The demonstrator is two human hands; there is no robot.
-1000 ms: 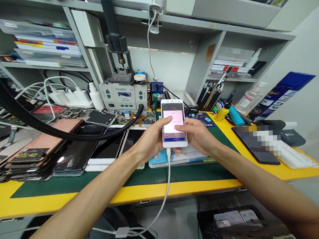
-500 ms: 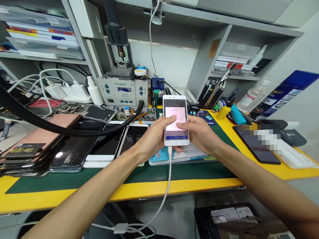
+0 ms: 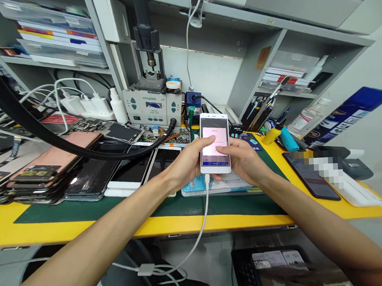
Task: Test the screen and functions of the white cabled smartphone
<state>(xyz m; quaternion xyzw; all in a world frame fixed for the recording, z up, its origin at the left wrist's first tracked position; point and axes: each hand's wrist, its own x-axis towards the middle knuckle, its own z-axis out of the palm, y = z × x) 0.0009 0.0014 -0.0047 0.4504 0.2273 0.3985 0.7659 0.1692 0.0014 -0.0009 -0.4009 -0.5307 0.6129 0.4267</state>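
Observation:
A white smartphone (image 3: 214,144) is held upright between both hands above the bench, its screen lit with a pinkish-white dialog box. My left hand (image 3: 193,160) grips its left edge, the thumb lying over the screen. From the right side my right hand (image 3: 241,155) closes on it too, with that thumb on the lower part of the dialog. A white charging cable (image 3: 207,202) is plugged into the phone's bottom and hangs past the bench edge. Fingers behind the phone are mostly hidden. Below it lies a clear plastic-cased item with blue packaging (image 3: 193,187).
Stacked phones and phone parts (image 3: 51,167) crowd the left. A black hose (image 3: 82,153) arcs across them from the hot-air station (image 3: 152,106). A dark phone (image 3: 311,177) and a white box (image 3: 356,190) lie at right. Under the bench stands a black crate (image 3: 240,260).
The whole view has shifted slightly, so the bench and phone appear a little further right. Both hands keep their hold on the phone, thumbs in nearly the same place.

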